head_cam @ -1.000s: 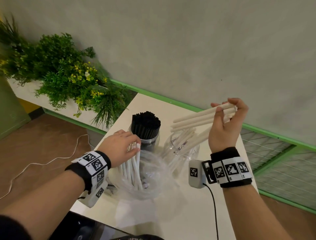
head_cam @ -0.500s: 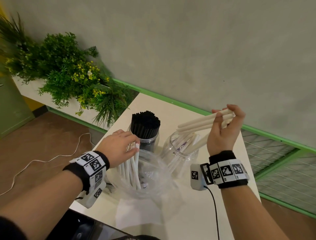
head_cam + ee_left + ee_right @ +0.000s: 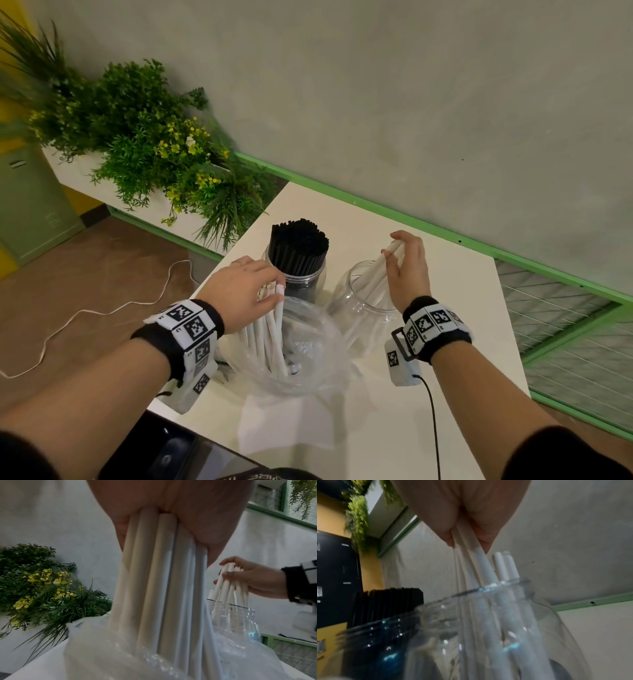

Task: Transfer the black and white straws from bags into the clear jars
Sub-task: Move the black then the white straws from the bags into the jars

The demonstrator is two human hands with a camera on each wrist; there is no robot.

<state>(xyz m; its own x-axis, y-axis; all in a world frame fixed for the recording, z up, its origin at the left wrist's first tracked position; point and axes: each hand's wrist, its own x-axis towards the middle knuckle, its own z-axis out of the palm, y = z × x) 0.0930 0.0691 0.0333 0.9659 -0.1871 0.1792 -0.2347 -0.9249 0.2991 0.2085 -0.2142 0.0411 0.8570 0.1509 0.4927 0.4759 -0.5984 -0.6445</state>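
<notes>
White tubular straws [image 3: 270, 329] gripped by both hands; right bundle [image 3: 376, 274] entering clear jar [image 3: 346, 298].

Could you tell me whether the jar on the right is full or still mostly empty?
Mostly empty: the right jar holds only a few white straws.

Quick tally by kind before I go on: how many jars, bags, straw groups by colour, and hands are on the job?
Clear jars: 2, black-straw jar and white-straw jar
Plastic bags: 1
Black straw bundles: 1
White straw bunches in a hand: 2, left hand over the bag, right hand at the jar
Total: 6
</notes>
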